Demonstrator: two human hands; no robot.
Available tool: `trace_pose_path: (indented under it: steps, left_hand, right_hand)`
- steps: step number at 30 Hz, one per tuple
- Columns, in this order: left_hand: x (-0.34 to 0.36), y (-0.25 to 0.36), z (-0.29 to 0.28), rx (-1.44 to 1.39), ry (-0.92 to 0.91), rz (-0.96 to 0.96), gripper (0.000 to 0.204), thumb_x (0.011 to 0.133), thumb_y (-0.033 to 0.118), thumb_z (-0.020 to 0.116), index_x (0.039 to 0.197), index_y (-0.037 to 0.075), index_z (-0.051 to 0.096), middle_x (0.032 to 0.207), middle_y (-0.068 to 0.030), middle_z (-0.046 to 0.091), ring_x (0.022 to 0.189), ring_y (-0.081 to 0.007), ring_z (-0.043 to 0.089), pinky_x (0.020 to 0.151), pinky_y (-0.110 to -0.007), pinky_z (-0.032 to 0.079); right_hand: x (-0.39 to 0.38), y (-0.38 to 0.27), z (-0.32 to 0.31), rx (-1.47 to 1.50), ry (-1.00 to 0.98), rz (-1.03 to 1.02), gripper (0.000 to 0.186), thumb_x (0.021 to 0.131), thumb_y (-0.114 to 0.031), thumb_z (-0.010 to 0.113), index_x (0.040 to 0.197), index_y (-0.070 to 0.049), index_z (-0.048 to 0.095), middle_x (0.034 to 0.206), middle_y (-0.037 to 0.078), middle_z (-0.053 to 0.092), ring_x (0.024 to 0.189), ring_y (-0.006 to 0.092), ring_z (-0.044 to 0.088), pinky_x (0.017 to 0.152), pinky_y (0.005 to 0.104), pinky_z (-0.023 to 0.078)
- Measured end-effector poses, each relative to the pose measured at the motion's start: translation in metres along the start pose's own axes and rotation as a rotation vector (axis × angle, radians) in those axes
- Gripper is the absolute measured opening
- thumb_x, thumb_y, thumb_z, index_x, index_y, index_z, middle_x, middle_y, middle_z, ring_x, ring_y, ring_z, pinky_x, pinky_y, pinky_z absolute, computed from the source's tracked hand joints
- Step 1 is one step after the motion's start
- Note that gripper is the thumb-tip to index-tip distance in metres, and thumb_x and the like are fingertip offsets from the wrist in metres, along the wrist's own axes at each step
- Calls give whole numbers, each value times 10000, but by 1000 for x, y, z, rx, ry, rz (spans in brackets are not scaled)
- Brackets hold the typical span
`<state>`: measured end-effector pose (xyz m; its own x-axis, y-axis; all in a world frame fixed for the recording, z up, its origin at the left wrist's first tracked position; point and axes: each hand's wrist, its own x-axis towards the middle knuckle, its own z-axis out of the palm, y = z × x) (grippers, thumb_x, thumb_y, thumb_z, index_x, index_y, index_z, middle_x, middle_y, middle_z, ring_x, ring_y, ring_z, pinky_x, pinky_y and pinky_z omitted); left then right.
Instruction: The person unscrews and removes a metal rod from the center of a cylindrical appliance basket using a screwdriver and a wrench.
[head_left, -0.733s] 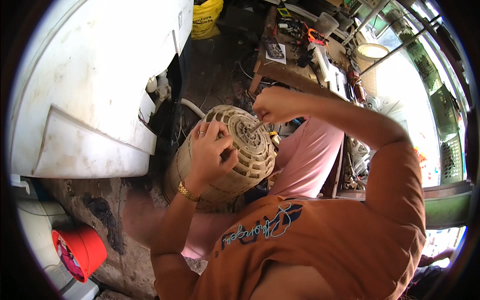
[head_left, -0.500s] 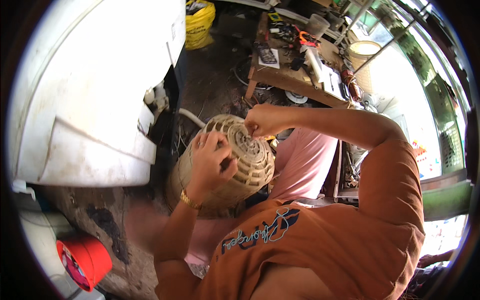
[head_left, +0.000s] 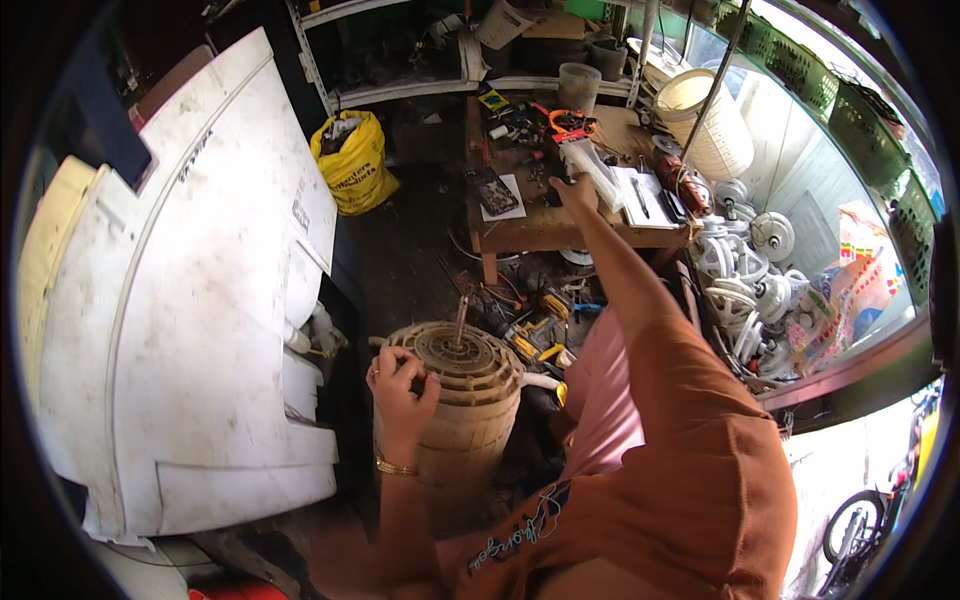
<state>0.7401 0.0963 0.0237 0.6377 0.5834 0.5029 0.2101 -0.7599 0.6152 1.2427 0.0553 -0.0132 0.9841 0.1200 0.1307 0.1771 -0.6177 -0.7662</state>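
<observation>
A tan, dirty plastic drum (head_left: 458,420) with a ribbed, slotted top stands between my legs, a metal shaft (head_left: 460,315) upright at its centre. My left hand (head_left: 402,390) has its fingers curled on the drum's left rim, a gold watch band at the wrist. My right hand (head_left: 578,188) is stretched out to the front of a wooden table (head_left: 550,230), beside a translucent plastic bag (head_left: 595,175); whether it holds anything is too small to tell. A dark patterned object (head_left: 497,195) lies on white paper to its left.
A large white dirty cabinet (head_left: 220,300) fills the left, a yellow bag (head_left: 350,165) behind it. Power drills (head_left: 555,305) and cables lie on the floor past the drum. White plastic reels (head_left: 740,260) are piled at the right, below a cream basket (head_left: 710,120).
My right hand has left the drum's shaft and moved forward to the table. The view has tilted up, and the drum's top now sits lower in it, with the shaft showing upright.
</observation>
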Motion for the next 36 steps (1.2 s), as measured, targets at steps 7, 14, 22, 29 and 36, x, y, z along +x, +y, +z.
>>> trace_pose_path:
  steps: [7, 14, 22, 29, 36]
  left_hand:
    - [24, 2, 33, 46, -70, -74, 187, 680, 175, 712, 699, 62, 564, 963, -59, 531, 946, -268, 536, 923, -442, 364]
    - [33, -11, 42, 63, -80, -132, 188, 692, 161, 710, 700, 59, 553, 967, -60, 535, 962, -269, 541, 913, -452, 364]
    - [43, -13, 46, 87, -54, -92, 227, 718, 107, 695, 702, 29, 483, 931, -76, 498, 908, -280, 526, 810, -409, 390]
    - [48, -12, 50, 117, -43, -120, 209, 713, 125, 706, 698, 38, 517, 933, -70, 517, 925, -278, 538, 820, -422, 403]
    - [45, -19, 58, 122, -5, -123, 201, 708, 155, 723, 667, 75, 544, 934, -18, 503, 914, -251, 530, 827, -463, 373]
  right_hand:
    - [6, 15, 45, -9, 200, -23, 702, 677, -352, 815, 1244, -90, 494, 1169, 158, 600, 1077, 360, 614, 894, 461, 502]
    - [-17, -30, -9, -346, -59, -1138, 434, 693, -229, 778, 1069, -124, 590, 1004, 80, 628, 960, 318, 617, 825, 447, 492]
    - [-139, -75, -56, -489, -485, -1645, 418, 660, -313, 798, 1006, -126, 653, 975, 47, 622, 941, 240, 622, 831, 407, 482]
    - [-159, -85, -63, -652, -489, -1684, 291, 636, -244, 774, 892, -131, 694, 932, 19, 632, 939, 226, 624, 829, 372, 469]
    - [-176, -88, -57, -760, -500, -1621, 266, 623, -243, 767, 858, -133, 708, 941, 13, 642, 949, 221, 623, 852, 362, 446]
